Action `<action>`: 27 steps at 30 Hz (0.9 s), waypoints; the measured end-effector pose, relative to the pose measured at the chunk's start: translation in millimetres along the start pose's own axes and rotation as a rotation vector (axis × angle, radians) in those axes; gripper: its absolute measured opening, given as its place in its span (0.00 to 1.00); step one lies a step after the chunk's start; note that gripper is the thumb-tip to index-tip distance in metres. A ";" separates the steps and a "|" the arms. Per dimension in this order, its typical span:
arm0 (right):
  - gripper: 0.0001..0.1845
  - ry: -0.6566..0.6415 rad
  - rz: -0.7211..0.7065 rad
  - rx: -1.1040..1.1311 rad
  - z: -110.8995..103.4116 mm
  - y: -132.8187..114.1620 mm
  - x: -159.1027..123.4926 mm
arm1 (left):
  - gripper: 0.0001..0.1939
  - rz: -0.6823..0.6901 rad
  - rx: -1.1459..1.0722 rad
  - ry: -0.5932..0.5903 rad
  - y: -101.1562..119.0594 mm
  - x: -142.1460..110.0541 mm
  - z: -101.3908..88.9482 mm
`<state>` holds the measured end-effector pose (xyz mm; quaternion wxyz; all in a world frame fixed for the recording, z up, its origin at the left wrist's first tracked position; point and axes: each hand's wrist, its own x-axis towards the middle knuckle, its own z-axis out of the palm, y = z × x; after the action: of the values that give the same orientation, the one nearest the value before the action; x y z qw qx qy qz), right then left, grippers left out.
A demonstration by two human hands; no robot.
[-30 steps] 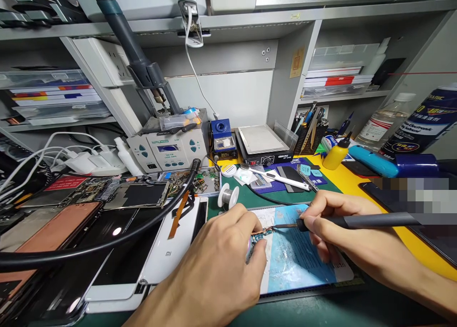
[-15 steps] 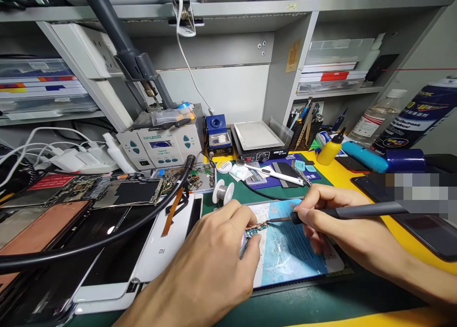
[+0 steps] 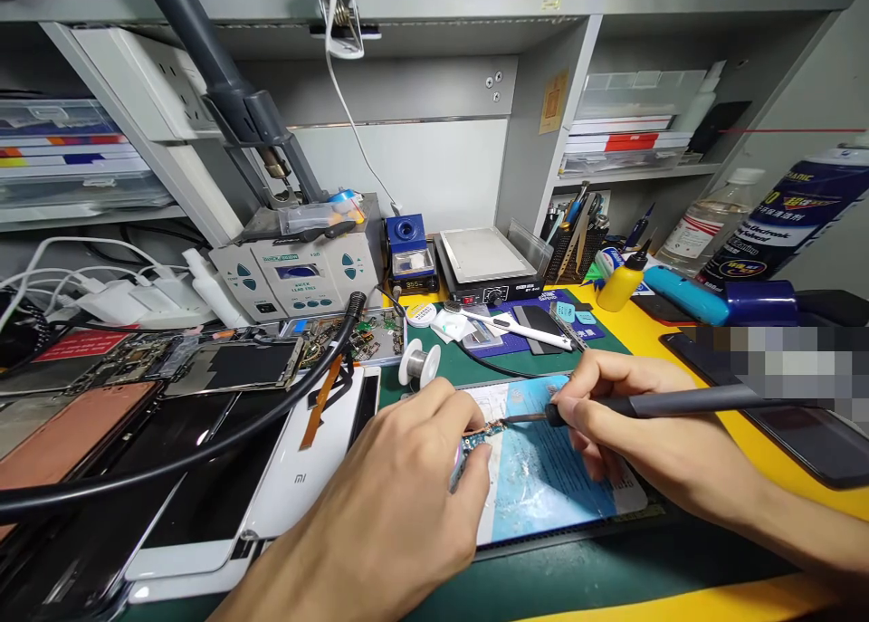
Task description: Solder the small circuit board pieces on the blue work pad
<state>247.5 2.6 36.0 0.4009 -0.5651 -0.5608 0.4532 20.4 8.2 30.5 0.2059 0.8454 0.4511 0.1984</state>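
My right hand [image 3: 604,414] grips a black soldering iron [image 3: 692,401] like a pen, its thin tip pointing left. That tip meets the right end of a small blue-green circuit board [image 3: 483,436] with copper-coloured parts. Thumb and fingers of my left hand [image 3: 414,468] close around the board's left side and cover part of it. Below both hands lies a blue and white printed booklet or card [image 3: 543,486] on the green mat [image 3: 563,572]. Just beyond my left hand stands a spool of solder wire [image 3: 419,366].
Phones and a white phone back [image 3: 305,473] crowd the left, crossed by a thick black hose [image 3: 204,482]. Behind are a grey hot-air station [image 3: 299,278], a hot plate [image 3: 489,260] and a white brush [image 3: 516,328]. A yellow bottle [image 3: 619,285] and spray can [image 3: 787,219] stand at right.
The whole view has shifted slightly, so everything sits a little further left. Both hands, the circuit board and the soldering iron keep nearly the same places relative to each other.
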 end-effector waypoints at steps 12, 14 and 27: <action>0.08 -0.019 -0.032 -0.020 -1.8 9.6 -0.2 | 0.05 0.021 0.000 0.014 0.0 0.1 1.1; 0.08 -0.021 -0.035 -0.019 -1.5 9.6 -0.4 | 0.05 0.023 -0.003 0.015 0.3 0.0 0.9; 0.09 -0.019 -0.048 -0.030 -0.2 10.1 1.7 | 0.05 0.027 -0.016 0.026 -0.5 1.1 2.4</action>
<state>250.3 3.8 26.2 0.3977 -0.5532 -0.5848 0.4403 22.0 9.0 28.4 0.2042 0.8472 0.4405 0.2158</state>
